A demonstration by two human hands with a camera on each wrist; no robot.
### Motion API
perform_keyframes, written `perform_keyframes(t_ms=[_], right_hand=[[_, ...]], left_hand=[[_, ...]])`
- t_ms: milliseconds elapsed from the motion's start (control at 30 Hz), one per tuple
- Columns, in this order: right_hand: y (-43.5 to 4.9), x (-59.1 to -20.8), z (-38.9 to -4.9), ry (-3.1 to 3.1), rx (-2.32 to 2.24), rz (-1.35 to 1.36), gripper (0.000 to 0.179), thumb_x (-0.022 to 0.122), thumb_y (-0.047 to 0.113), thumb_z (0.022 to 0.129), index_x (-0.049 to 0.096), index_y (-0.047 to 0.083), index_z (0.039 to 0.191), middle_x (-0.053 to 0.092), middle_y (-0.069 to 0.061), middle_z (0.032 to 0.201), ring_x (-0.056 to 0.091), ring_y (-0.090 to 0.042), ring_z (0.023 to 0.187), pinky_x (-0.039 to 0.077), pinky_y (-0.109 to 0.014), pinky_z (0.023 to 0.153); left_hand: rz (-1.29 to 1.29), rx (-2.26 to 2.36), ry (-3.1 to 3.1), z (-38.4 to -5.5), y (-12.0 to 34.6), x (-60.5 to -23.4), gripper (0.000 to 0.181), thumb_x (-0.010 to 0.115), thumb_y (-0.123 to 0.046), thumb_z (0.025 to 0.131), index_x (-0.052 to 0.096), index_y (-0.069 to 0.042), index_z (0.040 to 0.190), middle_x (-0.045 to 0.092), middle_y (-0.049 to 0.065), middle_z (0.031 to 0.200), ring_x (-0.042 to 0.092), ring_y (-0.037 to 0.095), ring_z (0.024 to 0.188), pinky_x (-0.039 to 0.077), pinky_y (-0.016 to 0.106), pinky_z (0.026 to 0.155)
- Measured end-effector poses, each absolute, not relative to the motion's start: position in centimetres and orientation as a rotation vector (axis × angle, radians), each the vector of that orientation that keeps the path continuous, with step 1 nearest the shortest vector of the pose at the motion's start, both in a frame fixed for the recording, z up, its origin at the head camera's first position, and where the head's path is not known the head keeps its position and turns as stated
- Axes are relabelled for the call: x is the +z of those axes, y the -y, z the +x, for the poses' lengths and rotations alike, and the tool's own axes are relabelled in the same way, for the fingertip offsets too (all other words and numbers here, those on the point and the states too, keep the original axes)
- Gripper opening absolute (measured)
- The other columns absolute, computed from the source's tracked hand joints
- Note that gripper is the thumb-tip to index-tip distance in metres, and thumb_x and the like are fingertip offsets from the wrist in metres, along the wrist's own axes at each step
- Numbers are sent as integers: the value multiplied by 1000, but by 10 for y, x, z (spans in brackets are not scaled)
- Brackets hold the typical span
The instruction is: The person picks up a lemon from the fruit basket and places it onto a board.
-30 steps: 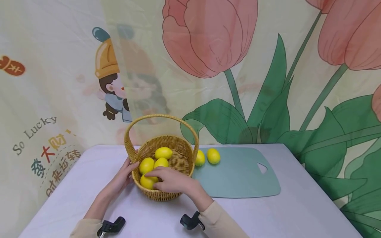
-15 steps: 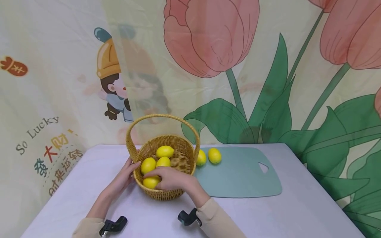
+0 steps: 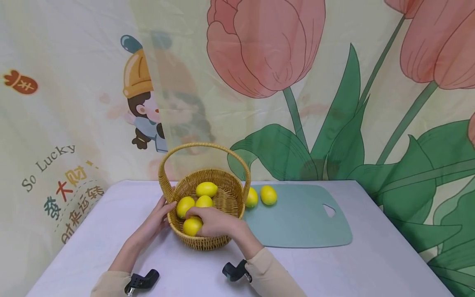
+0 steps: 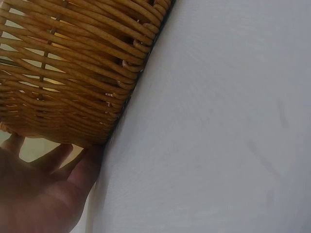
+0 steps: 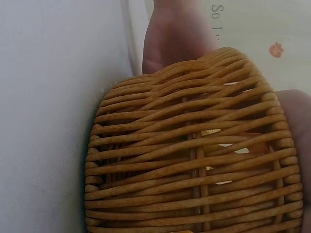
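Observation:
A wicker basket [image 3: 205,243] with a tall arched handle stands on the table, several yellow lemons inside. My left hand [image 3: 154,220] rests against the basket's left side; in the left wrist view its spread fingertips touch the woven wall [image 4: 73,73]. Reaching over the near rim, my right hand [image 3: 219,222] holds the front lemon [image 3: 192,227], fingers behind it and thumb at its right side. Other lemons lie close by: one at the left [image 3: 185,207], one in the middle [image 3: 204,201] and one at the back [image 3: 206,189]. The right wrist view shows mostly basket weave [image 5: 194,160].
Right of the basket lies a pale green cutting board [image 3: 297,218] with a triangular hole. Two lemons are on its far left part, one [image 3: 251,198] partly behind the basket and one [image 3: 269,195] beside it. A printed curtain [image 3: 259,136] hangs behind the white table [image 3: 375,255].
My right fingers have closed further around the front lemon, which has turned and shifted slightly right in the basket. The left hand has stayed at the basket's side. The head view has shifted slightly.

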State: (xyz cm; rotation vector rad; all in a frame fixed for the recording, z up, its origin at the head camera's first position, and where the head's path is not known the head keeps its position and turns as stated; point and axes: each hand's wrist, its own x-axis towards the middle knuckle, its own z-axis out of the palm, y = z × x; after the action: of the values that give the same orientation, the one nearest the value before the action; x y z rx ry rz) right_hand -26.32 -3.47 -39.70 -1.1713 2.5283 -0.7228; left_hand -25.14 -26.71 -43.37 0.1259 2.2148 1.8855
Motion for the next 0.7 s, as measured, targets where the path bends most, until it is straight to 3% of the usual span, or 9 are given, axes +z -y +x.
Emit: perform_keyframes(t_ms=[233, 700], right_hand=[[34, -398, -265, -2499, -675, -1291, 56, 65, 4, 85, 61, 23, 137, 65, 11, 131, 53, -4, 95, 45, -16, 85], [33, -400, -266, -2547, -676, -1329, 56, 67, 6, 82, 63, 24, 135, 64, 11, 132, 52, -2, 102, 45, -18, 88]], left_hand=[[133, 1883, -2224, -251, 267, -433, 68, 36, -45, 106, -7, -37, 159, -1, 10, 169, 12, 39, 154, 19, 60, 122], [135, 1875, -2229, -251, 268, -434, 69, 36, -47, 106, -7, -38, 159, -2, 10, 169, 10, 39, 154, 19, 60, 122]])
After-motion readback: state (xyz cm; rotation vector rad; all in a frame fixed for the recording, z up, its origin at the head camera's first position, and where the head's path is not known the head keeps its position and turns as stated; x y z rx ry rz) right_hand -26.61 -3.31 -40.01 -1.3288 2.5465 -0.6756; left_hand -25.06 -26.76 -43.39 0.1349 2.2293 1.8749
